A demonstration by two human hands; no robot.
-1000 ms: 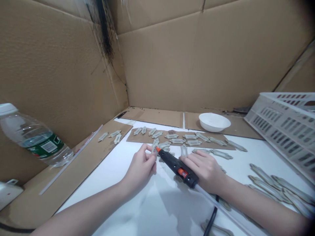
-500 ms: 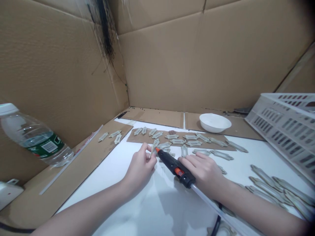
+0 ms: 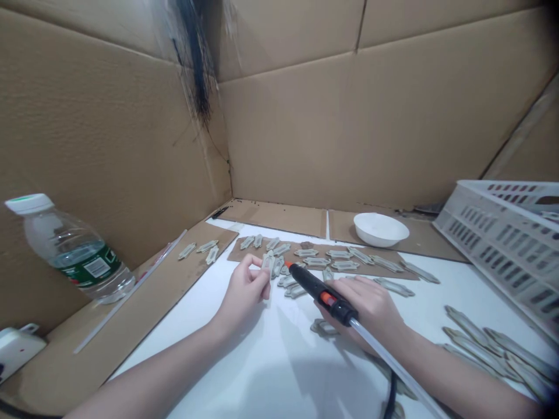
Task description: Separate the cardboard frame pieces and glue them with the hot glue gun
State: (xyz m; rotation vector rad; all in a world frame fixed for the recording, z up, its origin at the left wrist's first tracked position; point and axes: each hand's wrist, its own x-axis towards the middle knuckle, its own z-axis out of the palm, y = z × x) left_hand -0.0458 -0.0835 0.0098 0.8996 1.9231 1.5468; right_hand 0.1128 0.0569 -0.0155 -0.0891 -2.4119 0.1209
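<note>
Hot glue gun [image 3: 317, 293] is being gripped around its black body by the right hand [image 3: 369, 305], its fingers curled over the top, and its orange-tipped nozzle [image 3: 290, 265] is being held just apart from the piece, no longer up against it, so no contact is being made. A pale plaque-shaped piece [image 3: 266, 262] is being pinched upright between the thumb and fingertips of the left hand [image 3: 243, 288], just above the white tabletop [image 3: 262, 372]. Similar pieces are being kept in rows on a brown cardboard strip [image 3: 318, 247] directly ahead, while another piece [image 3: 324, 327] is being left lying loose near the right hand and a heap of longer pieces [image 3: 489, 343] is being left at the right. Beyond them, a white bowl [image 3: 379, 228] is being kept on cardboard, with a white slotted plastic crate [image 3: 502, 244] at the right. A water bottle [image 3: 72, 250] is being left lying at the left, and the whole area is being enclosed by corrugated cardboard walls [image 3: 349, 128].
</note>
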